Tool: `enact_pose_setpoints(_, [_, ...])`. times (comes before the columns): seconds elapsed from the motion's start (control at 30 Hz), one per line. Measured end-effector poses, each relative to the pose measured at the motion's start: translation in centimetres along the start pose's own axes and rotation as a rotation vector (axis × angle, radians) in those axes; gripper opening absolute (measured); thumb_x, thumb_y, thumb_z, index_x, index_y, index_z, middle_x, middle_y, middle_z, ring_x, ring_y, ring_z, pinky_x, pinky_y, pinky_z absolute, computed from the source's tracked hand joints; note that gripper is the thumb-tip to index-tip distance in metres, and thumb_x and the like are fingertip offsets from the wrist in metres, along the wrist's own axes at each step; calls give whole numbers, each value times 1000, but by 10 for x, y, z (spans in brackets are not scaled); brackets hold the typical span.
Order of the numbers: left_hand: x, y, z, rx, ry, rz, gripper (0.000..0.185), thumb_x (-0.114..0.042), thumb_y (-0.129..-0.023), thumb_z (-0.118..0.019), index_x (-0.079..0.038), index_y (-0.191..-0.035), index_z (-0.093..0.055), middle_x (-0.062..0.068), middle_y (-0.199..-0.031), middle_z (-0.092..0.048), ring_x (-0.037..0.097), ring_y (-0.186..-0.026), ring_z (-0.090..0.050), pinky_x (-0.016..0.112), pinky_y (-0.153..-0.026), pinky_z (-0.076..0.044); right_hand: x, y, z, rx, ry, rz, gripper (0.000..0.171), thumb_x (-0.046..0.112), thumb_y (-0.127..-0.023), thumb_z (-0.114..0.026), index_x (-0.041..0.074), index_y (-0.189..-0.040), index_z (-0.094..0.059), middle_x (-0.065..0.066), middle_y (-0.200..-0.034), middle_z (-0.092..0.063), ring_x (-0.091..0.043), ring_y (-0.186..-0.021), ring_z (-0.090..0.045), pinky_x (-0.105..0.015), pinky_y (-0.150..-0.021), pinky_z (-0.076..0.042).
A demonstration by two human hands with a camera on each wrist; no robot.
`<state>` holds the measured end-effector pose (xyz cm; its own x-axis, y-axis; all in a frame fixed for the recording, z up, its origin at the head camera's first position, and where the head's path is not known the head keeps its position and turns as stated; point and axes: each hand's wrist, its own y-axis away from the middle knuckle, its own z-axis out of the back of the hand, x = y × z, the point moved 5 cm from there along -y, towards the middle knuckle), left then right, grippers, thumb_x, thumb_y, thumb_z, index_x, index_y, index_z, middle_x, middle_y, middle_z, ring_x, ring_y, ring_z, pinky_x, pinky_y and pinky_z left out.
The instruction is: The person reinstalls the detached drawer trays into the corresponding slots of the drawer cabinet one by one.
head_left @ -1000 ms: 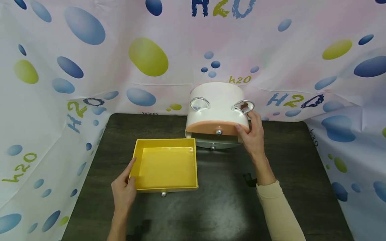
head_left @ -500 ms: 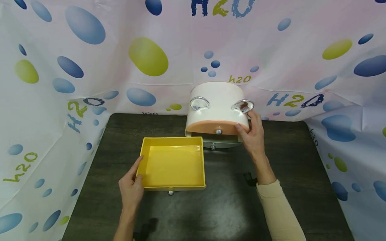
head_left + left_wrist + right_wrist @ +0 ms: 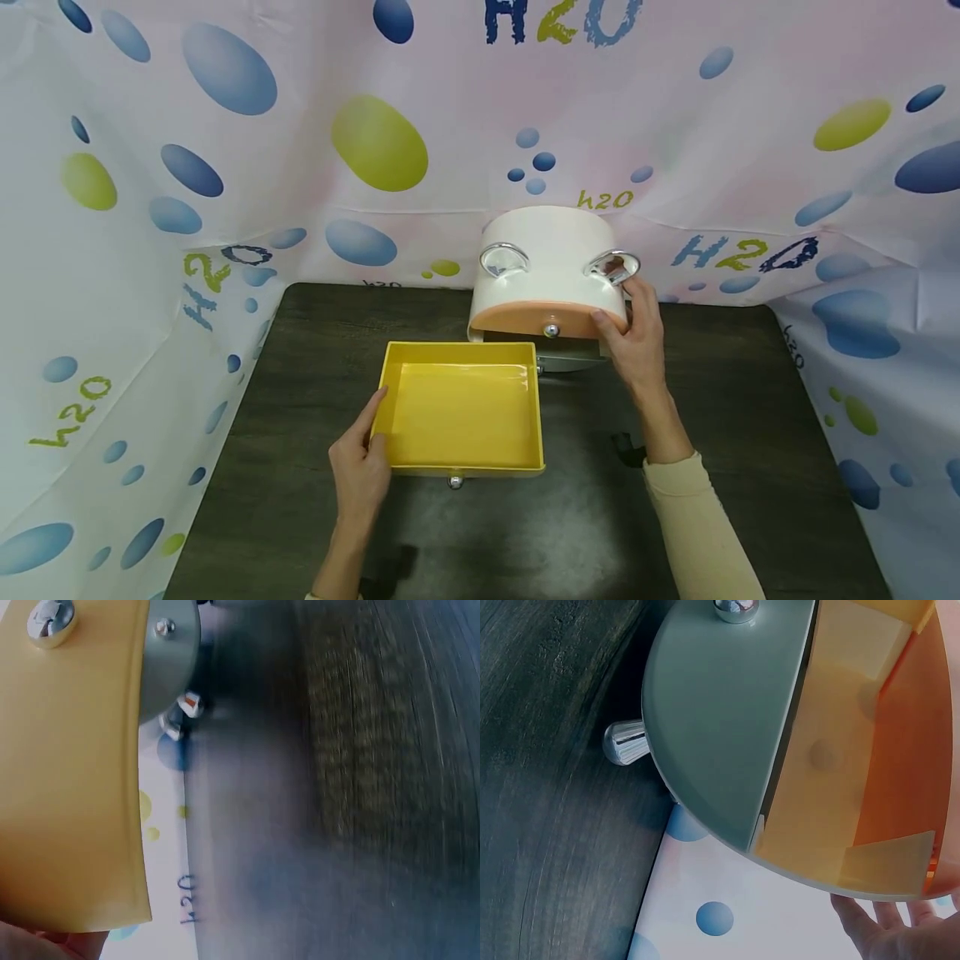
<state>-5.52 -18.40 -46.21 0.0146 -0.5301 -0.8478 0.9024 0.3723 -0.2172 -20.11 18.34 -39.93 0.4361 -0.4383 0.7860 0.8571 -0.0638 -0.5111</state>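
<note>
A yellow drawer [image 3: 461,408], empty, with a silver knob [image 3: 454,482] on its front, lies on the dark table [image 3: 720,400] just before the white drawer cabinet [image 3: 551,242]. My left hand [image 3: 367,450] grips the drawer's front left corner, thumb along the left wall. My right hand [image 3: 630,321] holds the cabinet's right side, thumb on the orange top drawer [image 3: 525,317]. A grey drawer [image 3: 566,362] sticks out below, partly hidden by the yellow one. The left wrist view shows the yellow drawer [image 3: 67,787] from underneath. In the right wrist view the grey drawer [image 3: 720,727] fills the frame.
A bubble-printed curtain [image 3: 225,167] walls in the table on the left, back and right. Two shiny ring handles [image 3: 504,260] sit on top of the cabinet. Bare table lies at the right and along the front edge.
My left hand has slid the yellow drawer to the right, so that it now lies in front of the cabinet and covers part of the grey drawer. The right hand has stayed on the cabinet.
</note>
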Motion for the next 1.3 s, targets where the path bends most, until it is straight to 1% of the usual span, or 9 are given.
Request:
enact_pose_setpoints(0.07, [-3, 1, -4, -2, -1, -2, 61, 16, -87, -42, -15, -136, -63, 10, -132, -63, 19, -70, -54, 23, -55, -41, -11, 0, 0, 5, 1, -9, 57, 6, -86, -75, -5, -137, -52, -24, -139, -47, -38, -123, -45, -39, -95, -42])
enact_pose_setpoints(0.17, [-6, 2, -7, -5, 0, -7, 62, 17, -87, -43, -15, -136, -64, 10, -132, -63, 20, -68, -53, 23, -53, -39, -25, 1, -1, 14, 9, -27, 59, 9, -86, -76, 0, -139, -53, -18, -141, -47, -31, -125, -44, -54, -95, -42])
enact_pose_setpoints(0.3, [-10, 5, -11, 7, 11, -16, 63, 18, -86, -44, -16, -135, -64, 10, -133, -62, 19, -76, -56, 20, -57, -40, -29, 1, -1, 21, 18, -38, 60, 18, -87, -76, 4, -140, -53, -12, -142, -47, -26, -124, -44, -61, -95, -41])
enact_pose_setpoints(0.4, [-12, 6, -14, 17, 14, -17, 64, 18, -85, -44, -16, -135, -64, 9, -134, -62, 18, -86, -58, 17, -63, -41, -28, 2, 0, 22, 20, -41, 60, 21, -88, -76, 5, -141, -52, -11, -143, -47, -25, -124, -44, -62, -97, -41])
enact_pose_setpoints(0.67, [-18, 11, -26, 48, 51, 8, 62, 16, -88, -44, -17, -137, -62, 8, -136, -60, 16, -96, -61, 13, -73, -45, -28, 2, 0, 35, 36, -51, 60, 25, -89, -75, 5, -141, -52, -11, -143, -47, -27, -120, -45, -61, -98, -43])
enact_pose_setpoints(0.97, [-28, 16, -40, 69, 96, -1, 62, 14, -90, -44, -20, -138, -61, 2, -137, -59, 15, -95, -62, 31, -75, -54, -26, -4, 4, 61, 34, -32, 57, 5, -84, -78, 0, -136, -54, -18, -137, -49, -34, -121, -48, -62, -93, -48])
enact_pose_setpoints(1.13, [-32, 18, -47, 70, 107, 14, 60, 13, -91, -44, -20, -138, -61, 3, -137, -60, 16, -92, -62, 35, -75, -55, 3, -6, 7, 94, 48, -50, 54, -1, -84, -75, -9, -132, -52, -26, -136, -47, -37, -120, -49, -58, -92, -50])
enact_pose_setpoints(1.23, [-34, 19, -49, 70, 109, 21, 60, 14, -90, -44, -20, -138, -61, 4, -138, -59, 16, -95, -63, 38, -79, -56, 18, -6, 8, 114, 61, -58, 52, 0, -86, -74, -10, -132, -51, -26, -135, -47, -34, -119, -50, -55, -92, -51])
enact_pose_setpoints(1.3, [-36, 20, -51, 74, 113, 20, 61, 14, -90, -44, -20, -138, -61, 4, -138, -59, 16, -98, -63, 41, -82, -56, 19, -6, 9, 117, 57, -60, 52, 0, -86, -74, -10, -132, -51, -26, -135, -47, -32, -118, -50, -54, -92, -51])
